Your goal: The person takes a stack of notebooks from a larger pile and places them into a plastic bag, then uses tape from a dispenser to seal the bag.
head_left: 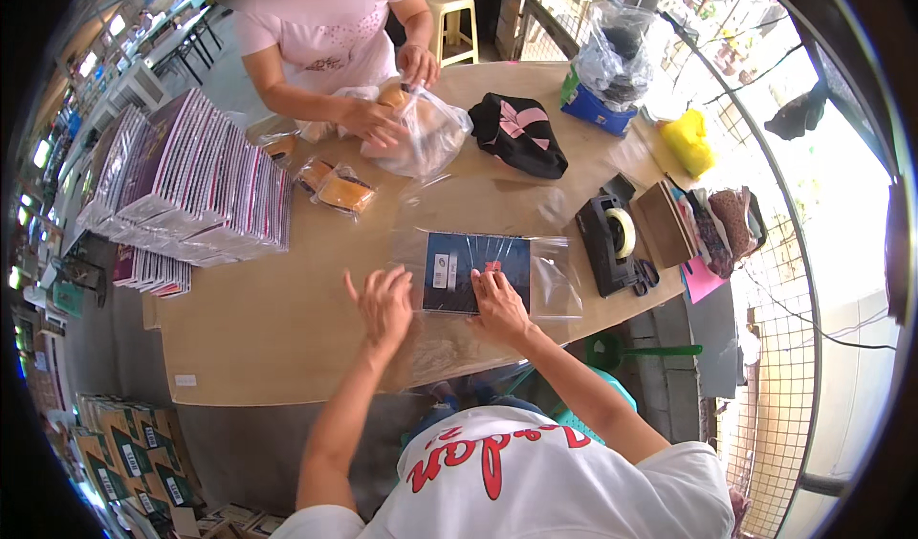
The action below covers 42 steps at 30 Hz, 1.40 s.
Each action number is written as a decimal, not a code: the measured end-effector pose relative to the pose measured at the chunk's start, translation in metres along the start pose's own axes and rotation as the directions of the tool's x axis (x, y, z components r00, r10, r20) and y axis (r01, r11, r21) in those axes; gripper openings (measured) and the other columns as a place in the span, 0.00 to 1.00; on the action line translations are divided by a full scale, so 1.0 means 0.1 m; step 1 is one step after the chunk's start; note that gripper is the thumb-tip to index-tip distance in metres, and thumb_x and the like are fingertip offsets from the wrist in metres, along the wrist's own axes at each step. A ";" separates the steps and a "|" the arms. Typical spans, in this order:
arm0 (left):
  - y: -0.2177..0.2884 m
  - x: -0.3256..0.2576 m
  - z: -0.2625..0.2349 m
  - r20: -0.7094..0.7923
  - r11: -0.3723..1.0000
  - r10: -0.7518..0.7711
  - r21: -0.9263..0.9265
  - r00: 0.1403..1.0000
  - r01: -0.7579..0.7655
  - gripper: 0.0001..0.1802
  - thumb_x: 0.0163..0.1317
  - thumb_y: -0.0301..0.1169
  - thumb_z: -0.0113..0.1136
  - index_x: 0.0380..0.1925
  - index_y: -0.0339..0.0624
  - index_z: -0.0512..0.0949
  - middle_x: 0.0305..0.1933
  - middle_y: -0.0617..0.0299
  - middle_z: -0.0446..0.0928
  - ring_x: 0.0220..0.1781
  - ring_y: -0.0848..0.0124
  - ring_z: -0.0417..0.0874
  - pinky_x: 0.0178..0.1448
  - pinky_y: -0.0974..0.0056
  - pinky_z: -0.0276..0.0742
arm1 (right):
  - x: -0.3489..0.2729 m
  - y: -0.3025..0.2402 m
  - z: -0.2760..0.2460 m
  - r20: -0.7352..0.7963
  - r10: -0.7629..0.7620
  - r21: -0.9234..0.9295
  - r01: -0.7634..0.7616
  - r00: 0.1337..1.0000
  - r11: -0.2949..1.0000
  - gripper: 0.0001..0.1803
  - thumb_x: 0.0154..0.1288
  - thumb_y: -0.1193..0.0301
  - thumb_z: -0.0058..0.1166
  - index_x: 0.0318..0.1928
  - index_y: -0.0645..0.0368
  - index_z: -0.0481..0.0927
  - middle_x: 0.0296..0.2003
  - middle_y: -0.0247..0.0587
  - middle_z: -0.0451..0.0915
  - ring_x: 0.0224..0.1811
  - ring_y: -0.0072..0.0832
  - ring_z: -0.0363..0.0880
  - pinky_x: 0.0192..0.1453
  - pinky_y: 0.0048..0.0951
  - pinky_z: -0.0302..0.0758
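Observation:
A dark blue book [448, 295] lies flat on the table inside a clear plastic bag [553, 286] that is wider than the book. My right hand [499, 308] rests on the book's lower right part, its fingers laid on the plastic. To the left of the book, my left hand [384, 308] is raised with its fingers apart and nothing in it. Its fingertips are near the bag's left end; whether they touch it I cannot tell. More clear plastic [440, 348] lies at the table's front edge.
A tall stack of wrapped books [206, 171] stands at left. Across the table [287, 348], a person handles a plastic bag of bread [416, 128]; wrapped bread [344, 193] lies nearby. A black bag [521, 135], tape dispenser [604, 242] and scissors [646, 276] are at right.

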<state>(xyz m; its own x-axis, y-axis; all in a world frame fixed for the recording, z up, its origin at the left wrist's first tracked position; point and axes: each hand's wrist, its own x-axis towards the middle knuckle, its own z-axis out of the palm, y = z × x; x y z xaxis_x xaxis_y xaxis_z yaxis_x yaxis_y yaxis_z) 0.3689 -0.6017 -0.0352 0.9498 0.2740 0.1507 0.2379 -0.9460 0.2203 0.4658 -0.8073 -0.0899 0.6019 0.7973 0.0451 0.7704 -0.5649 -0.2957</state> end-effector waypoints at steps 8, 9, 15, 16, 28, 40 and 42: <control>0.22 -0.04 0.60 0.121 0.941 0.339 -0.059 0.933 -0.334 0.39 0.54 0.37 0.69 0.68 0.55 0.69 0.72 0.64 0.67 0.73 0.63 0.68 0.77 0.29 0.39 | -0.11 0.02 -0.04 -0.221 -0.021 0.151 0.055 0.975 0.987 0.42 0.48 0.61 0.67 0.64 0.67 0.71 0.56 0.48 0.72 0.60 0.46 0.69 0.67 0.41 0.70; 0.24 -0.04 0.58 0.130 0.951 0.309 -0.066 0.942 -0.302 0.40 0.53 0.38 0.70 0.68 0.57 0.69 0.72 0.65 0.67 0.73 0.63 0.68 0.76 0.28 0.40 | -0.24 0.11 -0.04 -0.237 0.027 0.128 0.004 0.971 0.992 0.37 0.48 0.63 0.67 0.60 0.64 0.75 0.54 0.46 0.74 0.58 0.46 0.71 0.65 0.41 0.71; 0.26 -0.12 0.58 0.167 0.975 0.220 -0.055 0.961 -0.214 0.41 0.52 0.43 0.70 0.69 0.62 0.68 0.72 0.68 0.68 0.74 0.65 0.67 0.75 0.26 0.40 | -1.06 1.68 -0.80 -0.562 0.529 0.389 -0.362 0.636 0.847 0.09 0.54 0.76 0.66 0.38 0.61 0.84 0.29 0.39 0.81 0.30 0.31 0.78 0.37 0.30 0.76; 0.30 -0.10 0.60 0.166 0.971 0.239 -0.053 0.957 -0.234 0.41 0.53 0.44 0.70 0.69 0.62 0.67 0.72 0.68 0.67 0.74 0.65 0.67 0.75 0.26 0.39 | -1.20 2.18 -0.91 -0.528 0.628 0.427 -0.461 0.571 0.778 0.09 0.57 0.72 0.67 0.37 0.63 0.84 0.24 0.37 0.80 0.24 0.27 0.76 0.31 0.29 0.74; 0.27 -0.09 0.55 0.190 0.973 0.229 -0.048 0.955 -0.224 0.41 0.52 0.43 0.72 0.69 0.62 0.68 0.73 0.68 0.66 0.74 0.65 0.67 0.74 0.23 0.40 | -1.58 2.29 -0.73 0.062 0.928 0.813 -0.558 0.368 0.167 0.13 0.59 0.63 0.68 0.28 0.61 0.84 0.18 0.32 0.72 0.18 0.20 0.68 0.22 0.26 0.66; 0.28 -0.07 0.56 0.181 0.968 0.246 -0.099 0.952 -0.231 0.40 0.54 0.42 0.70 0.69 0.58 0.68 0.73 0.67 0.66 0.75 0.64 0.66 0.74 0.24 0.41 | 0.11 0.01 -0.22 0.037 0.604 0.908 -0.279 0.796 0.313 0.42 0.60 0.67 0.68 0.72 0.59 0.61 0.26 0.42 0.84 0.24 0.30 0.82 0.29 0.31 0.78; 0.31 -0.06 0.57 0.166 0.966 0.253 -0.106 0.953 -0.238 0.42 0.52 0.42 0.72 0.69 0.58 0.67 0.73 0.67 0.66 0.74 0.66 0.66 0.73 0.24 0.41 | 0.28 0.02 -0.01 -0.045 0.605 0.506 -0.504 0.795 0.700 0.52 0.57 0.62 0.70 0.75 0.58 0.50 0.27 0.47 0.85 0.27 0.38 0.85 0.31 0.38 0.79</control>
<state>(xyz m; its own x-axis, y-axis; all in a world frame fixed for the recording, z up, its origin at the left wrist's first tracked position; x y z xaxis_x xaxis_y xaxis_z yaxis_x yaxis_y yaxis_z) 0.3816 -0.6422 -0.0839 0.9992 -0.0068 0.0395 -0.0176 -0.9602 0.2788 0.4846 -0.7863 -0.0884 0.9542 0.2820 -0.0999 0.1292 -0.6896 -0.7125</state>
